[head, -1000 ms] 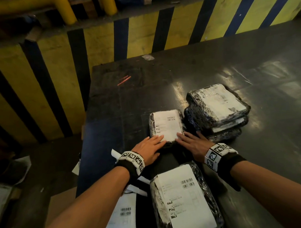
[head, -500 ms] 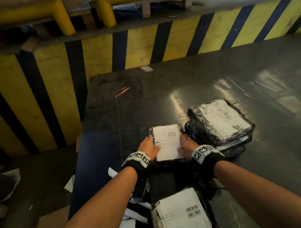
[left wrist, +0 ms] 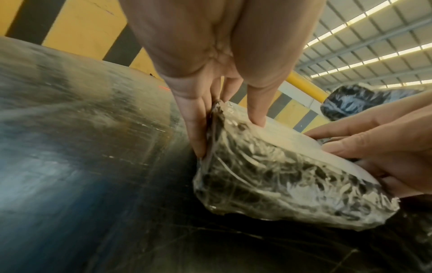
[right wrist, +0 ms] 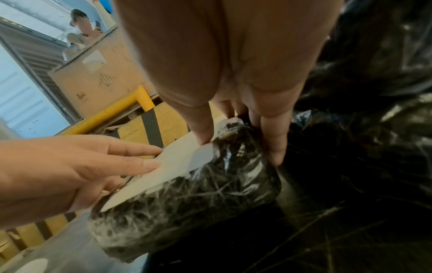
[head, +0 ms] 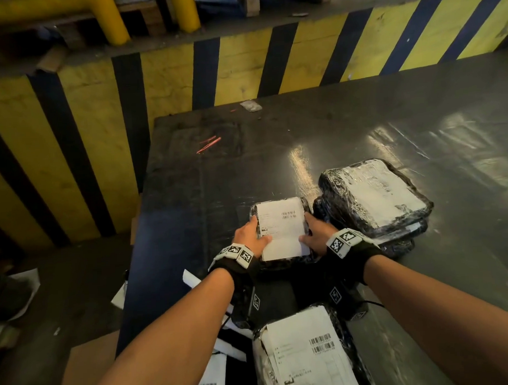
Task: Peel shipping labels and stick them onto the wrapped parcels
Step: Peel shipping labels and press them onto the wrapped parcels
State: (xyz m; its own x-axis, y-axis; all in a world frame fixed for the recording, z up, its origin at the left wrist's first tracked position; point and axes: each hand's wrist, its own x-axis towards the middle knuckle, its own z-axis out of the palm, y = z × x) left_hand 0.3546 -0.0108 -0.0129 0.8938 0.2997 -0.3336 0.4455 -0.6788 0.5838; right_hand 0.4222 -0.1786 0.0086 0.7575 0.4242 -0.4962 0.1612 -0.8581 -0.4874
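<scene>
We grip a small labelled parcel (head: 280, 230) from both sides, left hand (head: 250, 238) and right hand (head: 316, 236) with thumbs on its label, on a scuffed, glossy black table (head: 302, 138). Labelled parcels (head: 371, 199) are stacked just right. A yellow-and-black striped barrier (head: 242, 66) stands behind.

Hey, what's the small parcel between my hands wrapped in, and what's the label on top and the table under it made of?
Small parcel: looks like black plastic under clear stretch film, glossy, with crinkles and streaky highlights.
Label: matte white paper, probably adhesive, flat, with printed barcodes.
Table: dark, smooth, scuffed top with a soft sheen; possibly painted metal or laminate, I cannot tell which.
</scene>
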